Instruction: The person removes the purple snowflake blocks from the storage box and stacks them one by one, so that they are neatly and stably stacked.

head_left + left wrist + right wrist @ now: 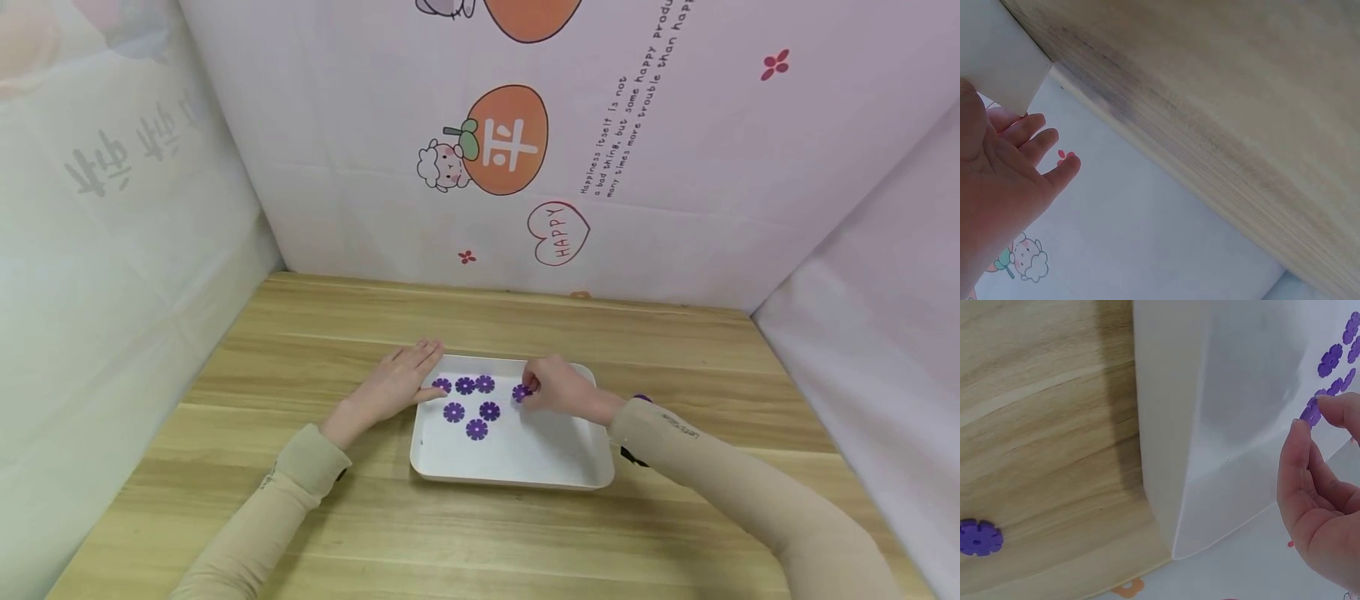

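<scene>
On the table, a white tray (517, 467) holds six purple discs (477, 429) toward its left, where the left hand (397, 385) rests on the edge, fingers loosely extended. The right hand (561, 388) pinches another disc (1311, 415) near the tray's far side; beyond hangs a printed cloth (360, 167).

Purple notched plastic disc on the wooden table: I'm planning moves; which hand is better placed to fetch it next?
Probably the right hand, once it releases the purple notched disc it pinches: the outside disc lies on its side of the white rectangular tray. The left hand is at the opposite end.
</scene>
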Motion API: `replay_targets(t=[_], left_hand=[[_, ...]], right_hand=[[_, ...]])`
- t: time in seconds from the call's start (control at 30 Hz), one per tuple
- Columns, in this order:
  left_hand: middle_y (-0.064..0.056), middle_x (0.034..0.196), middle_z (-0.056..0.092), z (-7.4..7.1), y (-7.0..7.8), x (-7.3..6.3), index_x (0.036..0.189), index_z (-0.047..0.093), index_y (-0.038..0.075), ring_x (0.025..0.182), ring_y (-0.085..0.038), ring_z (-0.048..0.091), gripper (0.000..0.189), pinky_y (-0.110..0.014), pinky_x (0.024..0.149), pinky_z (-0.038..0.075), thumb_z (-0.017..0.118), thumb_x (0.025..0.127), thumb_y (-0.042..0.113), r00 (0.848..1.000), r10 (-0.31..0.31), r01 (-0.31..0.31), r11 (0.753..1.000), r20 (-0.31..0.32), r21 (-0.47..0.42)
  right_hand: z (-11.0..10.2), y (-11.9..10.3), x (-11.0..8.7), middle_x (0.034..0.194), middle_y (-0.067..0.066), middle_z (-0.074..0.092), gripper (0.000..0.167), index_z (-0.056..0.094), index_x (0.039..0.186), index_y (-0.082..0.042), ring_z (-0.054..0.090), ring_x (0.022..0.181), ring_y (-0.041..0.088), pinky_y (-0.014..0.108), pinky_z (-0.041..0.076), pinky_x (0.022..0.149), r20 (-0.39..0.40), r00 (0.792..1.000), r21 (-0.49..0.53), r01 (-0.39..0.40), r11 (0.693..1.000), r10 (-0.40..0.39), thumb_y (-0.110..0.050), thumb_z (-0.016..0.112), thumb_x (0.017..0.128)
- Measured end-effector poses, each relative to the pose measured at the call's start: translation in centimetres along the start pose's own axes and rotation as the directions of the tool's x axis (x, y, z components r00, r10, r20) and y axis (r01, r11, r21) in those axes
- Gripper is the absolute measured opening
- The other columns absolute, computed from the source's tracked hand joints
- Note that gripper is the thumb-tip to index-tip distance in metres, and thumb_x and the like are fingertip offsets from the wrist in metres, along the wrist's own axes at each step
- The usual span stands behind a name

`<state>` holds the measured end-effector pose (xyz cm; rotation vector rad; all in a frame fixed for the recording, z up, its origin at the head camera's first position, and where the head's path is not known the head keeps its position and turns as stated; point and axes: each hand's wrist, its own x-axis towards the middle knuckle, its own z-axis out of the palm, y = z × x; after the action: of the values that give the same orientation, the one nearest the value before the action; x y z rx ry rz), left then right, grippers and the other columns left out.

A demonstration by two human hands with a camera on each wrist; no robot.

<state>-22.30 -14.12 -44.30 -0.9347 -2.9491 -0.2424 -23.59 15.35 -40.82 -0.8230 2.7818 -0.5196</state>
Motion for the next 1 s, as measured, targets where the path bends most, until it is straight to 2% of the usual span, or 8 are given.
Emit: replay_targets(t=[0.17, 0.57, 0.9, 1.0], left_hand=[[-0.019, 0.16, 0.032, 0.1, -0.1, 0.0, 0.153, 0.03, -0.001, 0.149, -0.037, 0.032, 0.079, -0.059, 0.121, 0.029, 0.052, 0.098, 0.052, 1.0, 0.001, -0.001, 1.0, -0.006, 0.013], [-0.018, 0.161, 0.031, 0.7, -0.4, 0.1, 0.154, 0.028, 0.001, 0.15, -0.035, 0.03, 0.08, -0.057, 0.123, 0.027, 0.051, 0.098, 0.053, 1.0, -0.004, 0.004, 1.0, -0.004, 0.005], [-0.019, 0.16, 0.032, 0.5, -0.4, 0.2, 0.154, 0.029, 0.001, 0.15, -0.035, 0.031, 0.08, -0.056, 0.123, 0.028, 0.051, 0.098, 0.054, 1.0, 0.006, -0.006, 1.0, -0.008, 0.017], [-0.019, 0.161, 0.031, 0.5, -0.4, 0.2, 0.154, 0.028, 0.001, 0.15, -0.035, 0.03, 0.081, -0.056, 0.123, 0.028, 0.05, 0.098, 0.055, 1.0, 0.006, -0.006, 1.0, -0.001, 0.017]], right_hand=[[-0.6, 0.5, -0.6, 0.085, 0.011, 0.071, 0.023, 0.071, 0.094, 0.003, 0.061, 0.075, 0.014, 0.027, 0.057, 0.071, -0.01, 1.0, -0.01, -0.014, 1.0, 0.013, -0.01, 0.082, 0.078], [-2.3, 2.0, -2.2, 0.088, 0.012, 0.072, 0.02, 0.071, 0.094, 0.002, 0.063, 0.078, 0.016, 0.028, 0.058, 0.07, -0.018, 0.995, 0.05, -0.097, 0.994, 0.098, -0.007, 0.081, 0.079], [-3.4, 4.0, -3.6, 0.085, 0.012, 0.071, 0.017, 0.07, 0.092, 0.003, 0.063, 0.076, 0.016, 0.025, 0.056, 0.066, -0.06, 0.995, 0.059, -0.08, 0.995, 0.083, -0.006, 0.078, 0.08], [-3.6, 4.3, -4.1, 0.084, 0.011, 0.071, 0.016, 0.069, 0.09, 0.002, 0.062, 0.075, 0.016, 0.024, 0.055, 0.065, -0.073, 0.992, 0.056, -0.097, 0.994, 0.101, -0.006, 0.078, 0.08]])
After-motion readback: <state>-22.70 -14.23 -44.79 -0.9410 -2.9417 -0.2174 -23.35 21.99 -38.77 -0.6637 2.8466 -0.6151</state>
